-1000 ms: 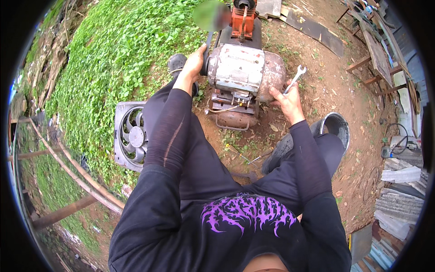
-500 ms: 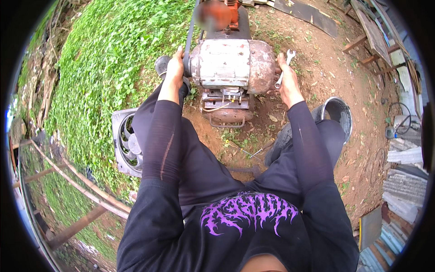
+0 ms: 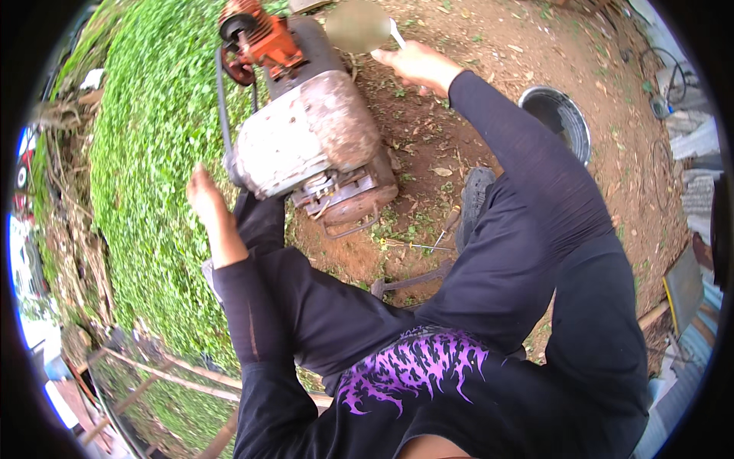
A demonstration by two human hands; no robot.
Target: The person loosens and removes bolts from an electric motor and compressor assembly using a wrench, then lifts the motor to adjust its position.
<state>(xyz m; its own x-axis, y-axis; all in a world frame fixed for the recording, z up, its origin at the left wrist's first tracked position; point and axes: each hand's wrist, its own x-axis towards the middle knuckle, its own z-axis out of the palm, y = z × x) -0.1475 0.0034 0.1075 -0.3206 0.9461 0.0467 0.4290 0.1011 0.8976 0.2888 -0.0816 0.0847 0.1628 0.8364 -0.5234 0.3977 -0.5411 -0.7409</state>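
An old electric motor [image 3: 294, 141], pale and rust-stained, sits on the tank of an air compressor in front of me. Beyond it is the orange compressor pump [image 3: 267, 46], with a dark drive belt [image 3: 222, 107] running along the left side. My left hand [image 3: 208, 200] is raised just left of the motor's belt end, fingers stretched and holding nothing. Farther off, to the right of the motor, my right hand [image 3: 420, 65] is closed around a wrench [image 3: 397, 33]; only one pale end of it shows, and a blurred patch lies beside it.
A dark bucket [image 3: 558, 115] stands on the dirt at the right. Between my feet lie thin screwdrivers [image 3: 417, 245] and a rusty metal bar [image 3: 413, 281]. Green plants cover the ground at left; corrugated sheets [image 3: 699, 153] lie along the right edge.
My right hand has left the motor's right end and moved up and away with the wrench. The left hand has come off the belt side. The view has turned, shifting the compressor left.
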